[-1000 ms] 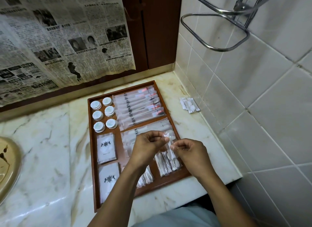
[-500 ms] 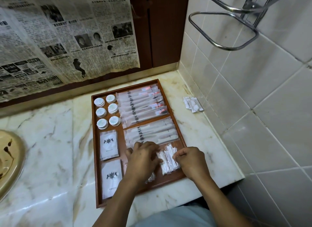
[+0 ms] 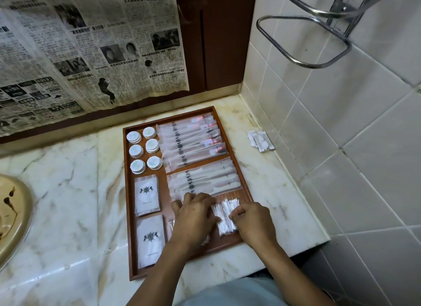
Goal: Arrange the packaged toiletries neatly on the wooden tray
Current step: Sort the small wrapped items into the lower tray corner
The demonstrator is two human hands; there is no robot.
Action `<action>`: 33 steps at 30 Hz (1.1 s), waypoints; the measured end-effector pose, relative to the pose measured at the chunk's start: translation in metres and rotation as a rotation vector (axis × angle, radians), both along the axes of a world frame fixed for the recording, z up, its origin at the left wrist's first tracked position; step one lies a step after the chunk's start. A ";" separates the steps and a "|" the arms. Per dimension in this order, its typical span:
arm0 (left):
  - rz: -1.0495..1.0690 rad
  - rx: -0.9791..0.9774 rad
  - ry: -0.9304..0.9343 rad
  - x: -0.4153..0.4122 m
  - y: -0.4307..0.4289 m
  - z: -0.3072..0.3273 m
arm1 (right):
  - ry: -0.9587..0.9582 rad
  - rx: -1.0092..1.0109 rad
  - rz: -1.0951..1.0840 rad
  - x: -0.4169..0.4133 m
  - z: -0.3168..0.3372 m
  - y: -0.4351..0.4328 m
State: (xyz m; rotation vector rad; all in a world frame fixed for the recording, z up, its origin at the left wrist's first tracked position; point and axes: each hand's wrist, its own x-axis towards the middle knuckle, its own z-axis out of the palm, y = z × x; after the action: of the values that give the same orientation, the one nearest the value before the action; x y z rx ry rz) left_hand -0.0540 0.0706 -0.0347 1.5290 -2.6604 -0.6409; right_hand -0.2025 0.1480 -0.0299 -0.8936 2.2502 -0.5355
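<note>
The wooden tray lay on the marble counter, close to the tiled corner. Both hands were down in its near right compartment. The left hand had its fingers bent against the left edge of a stack of clear swab packets. The right hand pinched the stack's right edge with curled fingers. Beyond the stack lay white comb sleeves, then toothbrush sleeves. Six round white tubs stood in the far left corner, with two flat white sachets nearer. One loose swab packet lay on the counter, right of the tray.
</note>
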 end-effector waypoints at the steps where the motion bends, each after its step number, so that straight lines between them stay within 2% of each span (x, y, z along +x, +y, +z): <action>1: -0.002 -0.003 -0.004 0.000 0.000 0.000 | 0.024 0.001 0.011 0.001 0.000 0.000; 8: -0.005 -0.006 -0.009 0.000 0.001 -0.005 | 0.272 -0.030 0.116 -0.001 0.002 0.006; 33: -0.020 -0.022 -0.017 -0.003 0.002 -0.008 | 0.320 -0.034 0.178 -0.003 -0.008 0.004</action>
State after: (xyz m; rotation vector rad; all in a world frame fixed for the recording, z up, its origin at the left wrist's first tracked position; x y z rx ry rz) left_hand -0.0568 0.0724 -0.0432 1.5109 -2.6887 -0.6002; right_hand -0.2060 0.1516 -0.0381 -1.2588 2.4150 -0.3712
